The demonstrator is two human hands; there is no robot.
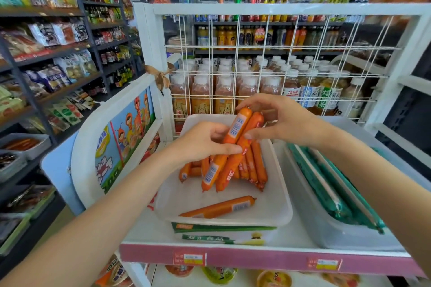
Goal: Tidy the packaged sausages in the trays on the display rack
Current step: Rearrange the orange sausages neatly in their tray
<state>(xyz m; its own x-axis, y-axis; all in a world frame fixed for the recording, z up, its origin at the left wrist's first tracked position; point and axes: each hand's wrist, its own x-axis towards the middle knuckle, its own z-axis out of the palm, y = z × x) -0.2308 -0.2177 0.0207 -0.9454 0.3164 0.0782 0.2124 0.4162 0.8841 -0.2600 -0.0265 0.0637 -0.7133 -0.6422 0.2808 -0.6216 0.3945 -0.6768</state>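
- A white display rack in a shop aisle was seen from above, with a wire grid forming its back panel.
- A white tray was set on the rack's top shelf, a little left of centre.
- Two orange sausages were held together above the tray, tilted with their upper ends toward the back; both carried barcode labels.
- The left hand was wrapped round the pair near their middle, fingers curled over the front.
- The right hand was closed on the upper ends of the same pair, the thumb pressed against the right-hand sausage.
- A pile of further orange sausages was lying in the back half of the tray, just behind and beneath the held pair; how many were stacked there could not be told.
- One loose sausage was lying apart from the pile, slanted across the tray's front.
- A second tray was placed just to the right, filled with long green packs laid lengthwise.
- A pink strip with two price tags was fixed along the shelf's front edge.
- Bottled drinks were visible behind the wire grid.
- Dark shelves of packaged snacks were ranged along the left.
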